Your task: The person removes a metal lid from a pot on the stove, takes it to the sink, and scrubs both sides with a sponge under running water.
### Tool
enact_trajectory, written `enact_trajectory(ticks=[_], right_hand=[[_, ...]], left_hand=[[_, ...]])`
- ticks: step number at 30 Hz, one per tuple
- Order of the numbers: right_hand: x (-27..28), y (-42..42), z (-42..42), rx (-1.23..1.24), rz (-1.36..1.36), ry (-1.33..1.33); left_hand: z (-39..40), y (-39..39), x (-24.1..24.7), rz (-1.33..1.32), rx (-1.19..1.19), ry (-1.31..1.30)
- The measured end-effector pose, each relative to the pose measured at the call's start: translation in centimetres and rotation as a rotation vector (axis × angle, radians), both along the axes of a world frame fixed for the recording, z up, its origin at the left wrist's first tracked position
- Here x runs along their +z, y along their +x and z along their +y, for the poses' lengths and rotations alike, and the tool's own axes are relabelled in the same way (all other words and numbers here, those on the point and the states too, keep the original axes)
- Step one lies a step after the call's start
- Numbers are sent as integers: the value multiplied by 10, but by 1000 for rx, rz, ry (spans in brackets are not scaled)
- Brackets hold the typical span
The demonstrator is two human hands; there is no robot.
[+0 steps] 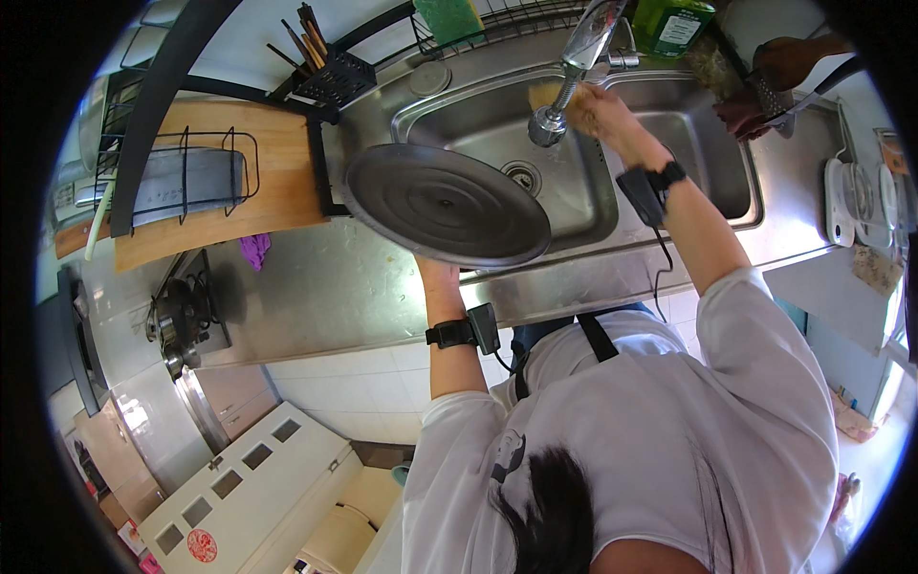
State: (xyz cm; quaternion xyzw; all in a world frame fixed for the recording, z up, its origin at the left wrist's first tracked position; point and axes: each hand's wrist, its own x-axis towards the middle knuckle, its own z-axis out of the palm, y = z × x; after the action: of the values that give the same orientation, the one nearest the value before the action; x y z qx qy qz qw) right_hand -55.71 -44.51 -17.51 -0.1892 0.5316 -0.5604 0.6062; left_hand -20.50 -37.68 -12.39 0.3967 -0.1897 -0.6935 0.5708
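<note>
My left hand holds up a dark round pan or lid, tilted over the near left of the sink. Its fingers are hidden behind the disc, whose visible face has concentric rings and a small centre mark. At the back of the left basin, my right hand grips a tan bristly scrubber. The chrome faucet hangs in front of part of that scrubber. A round drain strainer shows just past the disc's edge.
A second basin adjoins on the right. Behind stand green dish soap, a green sponge and a black chopstick holder. A dark rack post rises at left. A purple cloth lies on the counter.
</note>
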Motion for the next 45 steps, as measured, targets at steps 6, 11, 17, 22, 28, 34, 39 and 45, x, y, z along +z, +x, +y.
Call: enact_trajectory(ticks=[6,11,17,22,28,34,39,45], right_hand=[[19,61,104,182,316,86],[-4,88,155,251,767,-76],[-5,113,187,243,1200,-171],[9,119,187,205,1094,-136],[8,129,184,-79,764,-105],[20,146,192,-132,724,-105],[9,141,198,-109,710,-16],[9,140,191,-43,660,-59]], left_hand=[[1,18,-24,-272,-23,13],[6,7,-5,-209,-13,-50],[7,9,8,-288,-5,-99],[6,7,35,-506,18,-230],[5,-6,66,-907,88,-422],[-4,-4,47,-866,56,-445],[-4,7,40,-608,12,-338],[1,17,46,-395,22,-197]])
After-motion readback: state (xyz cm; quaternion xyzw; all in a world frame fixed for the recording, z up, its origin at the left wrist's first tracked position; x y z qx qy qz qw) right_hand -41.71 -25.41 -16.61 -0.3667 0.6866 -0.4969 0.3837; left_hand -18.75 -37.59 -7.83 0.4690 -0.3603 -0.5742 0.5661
